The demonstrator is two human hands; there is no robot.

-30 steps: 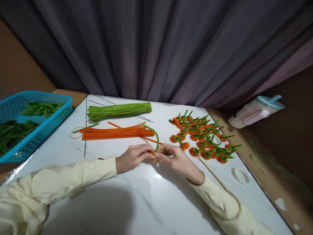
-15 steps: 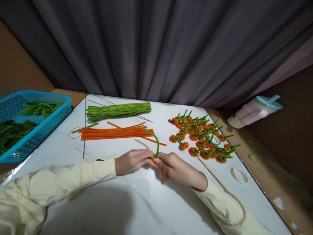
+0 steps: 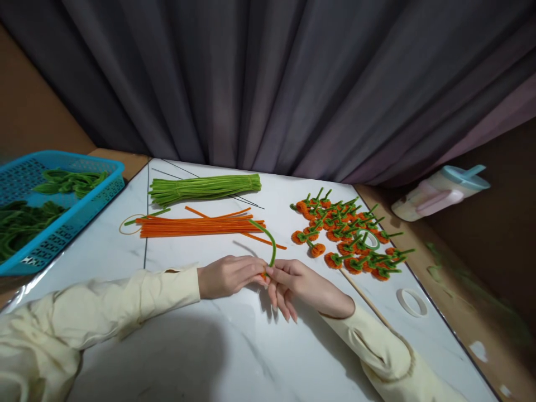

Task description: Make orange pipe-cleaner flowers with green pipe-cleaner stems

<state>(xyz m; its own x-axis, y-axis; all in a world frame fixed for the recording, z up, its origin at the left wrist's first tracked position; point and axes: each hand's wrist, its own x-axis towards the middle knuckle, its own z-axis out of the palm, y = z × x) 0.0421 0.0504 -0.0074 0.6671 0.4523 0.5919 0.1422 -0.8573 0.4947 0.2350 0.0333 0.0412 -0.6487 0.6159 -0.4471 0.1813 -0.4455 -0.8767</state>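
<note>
My left hand (image 3: 232, 275) is closed on a small orange piece of pipe cleaner (image 3: 264, 274), mostly covered by the fingers. Thumb and index finger of my right hand (image 3: 293, 283) pinch a green pipe cleaner (image 3: 273, 245) at its lower end, right beside the orange piece; the other right fingers hang loosely apart. The green stem arcs up and to the left from the pinch. Behind my hands lies a pile of orange pipe cleaners (image 3: 196, 227), with a bundle of green pipe cleaners (image 3: 205, 188) farther back. How the green and orange parts join is hidden.
Several small orange pumpkin shapes with green stems (image 3: 335, 229) lie to the right, a green-and-white tape roll (image 3: 371, 240) among them. A white tape roll (image 3: 412, 302), a thin stick (image 3: 364, 296) and a tumbler (image 3: 439, 192) are nearby. A blue basket (image 3: 84, 215) stands left.
My right hand has turned slightly, and its lower fingers have spread downward. Its pinch stays by the orange piece. My left hand keeps its hold, and the view has shifted slightly.
</note>
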